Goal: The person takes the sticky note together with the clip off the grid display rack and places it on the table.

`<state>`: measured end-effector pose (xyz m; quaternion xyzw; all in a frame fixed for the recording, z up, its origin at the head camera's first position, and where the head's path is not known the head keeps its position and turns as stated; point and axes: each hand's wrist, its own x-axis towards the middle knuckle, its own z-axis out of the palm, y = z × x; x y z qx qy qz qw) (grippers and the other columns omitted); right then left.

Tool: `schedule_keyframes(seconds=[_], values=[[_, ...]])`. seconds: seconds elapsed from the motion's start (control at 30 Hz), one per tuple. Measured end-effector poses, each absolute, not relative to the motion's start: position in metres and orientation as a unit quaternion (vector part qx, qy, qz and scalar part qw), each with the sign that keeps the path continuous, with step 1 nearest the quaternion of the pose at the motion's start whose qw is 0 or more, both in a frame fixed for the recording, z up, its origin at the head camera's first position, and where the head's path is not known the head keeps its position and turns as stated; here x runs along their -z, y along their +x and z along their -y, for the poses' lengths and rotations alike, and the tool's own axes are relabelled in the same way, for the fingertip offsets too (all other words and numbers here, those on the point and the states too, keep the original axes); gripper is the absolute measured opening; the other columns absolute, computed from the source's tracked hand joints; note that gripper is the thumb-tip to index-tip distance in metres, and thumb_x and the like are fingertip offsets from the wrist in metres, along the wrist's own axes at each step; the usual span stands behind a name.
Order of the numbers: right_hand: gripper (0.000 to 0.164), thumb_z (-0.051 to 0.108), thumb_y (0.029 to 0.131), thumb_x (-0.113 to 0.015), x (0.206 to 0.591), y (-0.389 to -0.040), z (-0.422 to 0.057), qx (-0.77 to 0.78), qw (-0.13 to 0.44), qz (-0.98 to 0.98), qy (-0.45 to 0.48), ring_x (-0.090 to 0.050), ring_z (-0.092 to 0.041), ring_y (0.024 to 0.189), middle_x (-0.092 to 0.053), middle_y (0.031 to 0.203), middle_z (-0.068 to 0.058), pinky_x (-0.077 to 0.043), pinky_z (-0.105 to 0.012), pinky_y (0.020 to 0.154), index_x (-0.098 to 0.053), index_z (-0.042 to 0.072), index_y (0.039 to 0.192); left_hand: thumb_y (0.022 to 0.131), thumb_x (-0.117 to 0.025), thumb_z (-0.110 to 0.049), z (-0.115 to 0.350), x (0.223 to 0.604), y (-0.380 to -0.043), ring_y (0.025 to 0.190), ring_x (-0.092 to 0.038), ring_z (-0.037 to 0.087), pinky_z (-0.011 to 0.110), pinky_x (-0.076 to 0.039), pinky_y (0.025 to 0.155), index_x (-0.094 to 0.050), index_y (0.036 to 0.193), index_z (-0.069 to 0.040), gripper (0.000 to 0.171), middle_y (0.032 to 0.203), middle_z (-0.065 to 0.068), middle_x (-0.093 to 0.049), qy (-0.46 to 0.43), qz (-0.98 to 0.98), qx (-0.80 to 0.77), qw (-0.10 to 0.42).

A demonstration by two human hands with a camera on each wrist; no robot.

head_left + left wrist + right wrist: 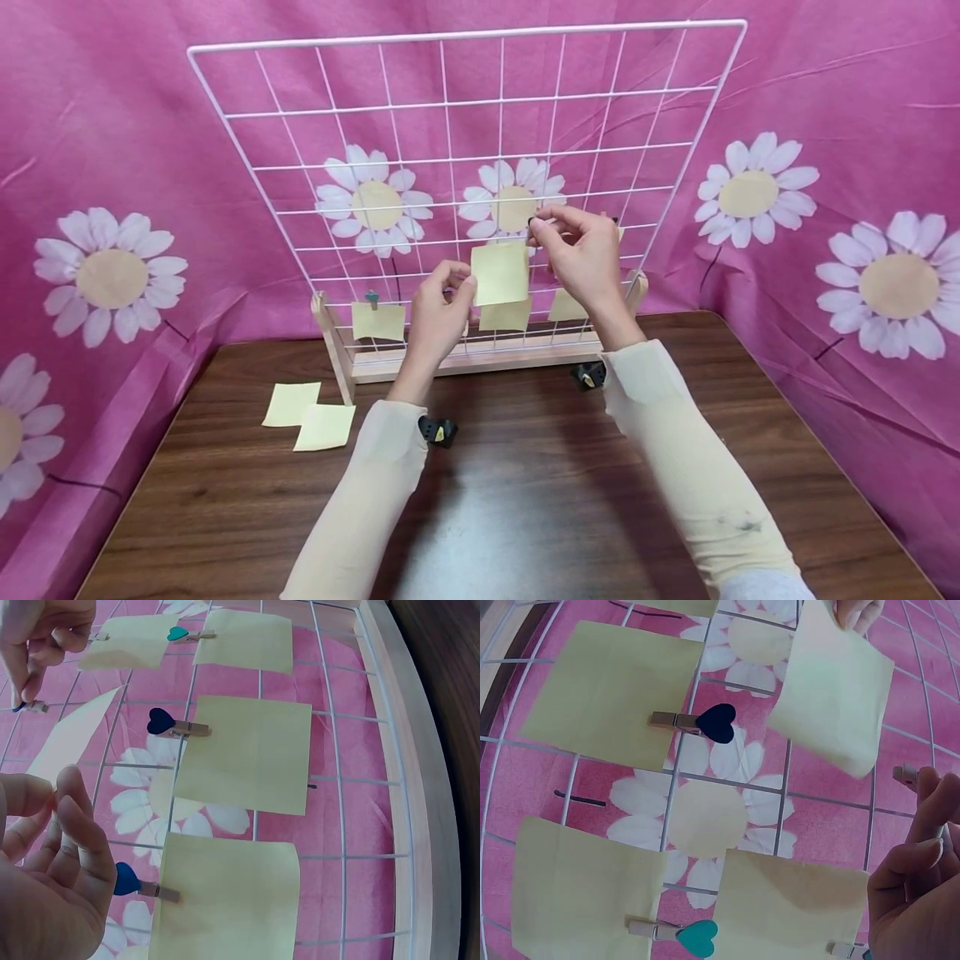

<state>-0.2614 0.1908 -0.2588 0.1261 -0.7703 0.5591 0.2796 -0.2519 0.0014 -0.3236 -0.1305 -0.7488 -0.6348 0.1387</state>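
Note:
My left hand (437,315) pinches a pale yellow sticky note (499,273) by its left edge, in front of a white wire grid (450,158). Up and to the right of that note, my right hand (588,258) holds a small wooden clothespin (904,776) by its end, where a dark blue heart (19,708) shows in the left wrist view. The clothespin is apart from the note. Other notes hang clipped on the grid below, such as one (244,757) under a dark blue heart clothespin (176,725) and one (585,889) under a teal heart clothespin (679,934).
Two loose sticky notes (326,428) overlap on the brown wooden table (480,517), left of the grid's wooden stand (480,363). A pink cloth with large white flowers (112,277) hangs behind and at both sides. Black camera mounts (438,431) sit at the wrists.

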Motion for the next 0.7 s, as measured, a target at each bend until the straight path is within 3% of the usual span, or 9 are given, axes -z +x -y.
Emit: schedule_keyframes(seconds=[0.17, 0.37, 0.6, 0.7], values=[[0.015, 0.006, 0.094, -0.070, 0.262, -0.260, -0.193, -0.564, 0.283, 0.764, 0.131, -0.050, -0.010, 0.040, -0.073, 0.077, -0.015, -0.043, -0.020, 0.042, -0.075, -0.006, 0.102, 0.098, -0.061, -0.010, 0.006, 0.324, -0.248, 0.063, -0.064, 0.035, 0.023, -0.044, 0.049, -0.066, 0.110, -0.002, 0.015, 0.080, 0.006, -0.061, -0.126, 0.754, 0.628, 0.149], [0.016, 0.006, 0.093, -0.073, 0.266, -0.258, -0.193, -0.571, 0.286, 0.757, 0.138, -0.050, -0.007, 0.042, -0.073, 0.073, -0.004, -0.041, -0.018, 0.042, -0.075, -0.007, 0.101, 0.098, -0.061, -0.007, 0.016, 0.327, -0.243, 0.054, -0.059, 0.020, 0.022, -0.043, 0.049, -0.066, 0.108, 0.000, 0.013, 0.078, 0.006, -0.060, -0.118, 0.737, 0.647, 0.154], [0.017, 0.010, 0.092, -0.075, 0.271, -0.252, -0.195, -0.557, 0.280, 0.771, 0.130, -0.050, -0.007, 0.043, -0.074, 0.080, -0.018, -0.044, -0.018, 0.046, -0.076, -0.006, 0.099, 0.098, -0.062, -0.007, 0.027, 0.331, -0.239, 0.056, -0.059, 0.031, 0.023, -0.044, 0.049, -0.066, 0.109, 0.000, 0.013, 0.079, 0.006, -0.059, -0.111, 0.731, 0.653, 0.161], [0.017, 0.010, 0.092, -0.075, 0.274, -0.251, -0.198, -0.552, 0.275, 0.776, 0.129, -0.050, -0.006, 0.043, -0.074, 0.081, -0.020, -0.047, -0.019, 0.047, -0.075, -0.006, 0.098, 0.098, -0.062, -0.007, 0.031, 0.332, -0.237, 0.053, -0.058, 0.025, 0.023, -0.045, 0.049, -0.066, 0.108, 0.000, 0.012, 0.078, 0.006, -0.059, -0.107, 0.729, 0.657, 0.161]])
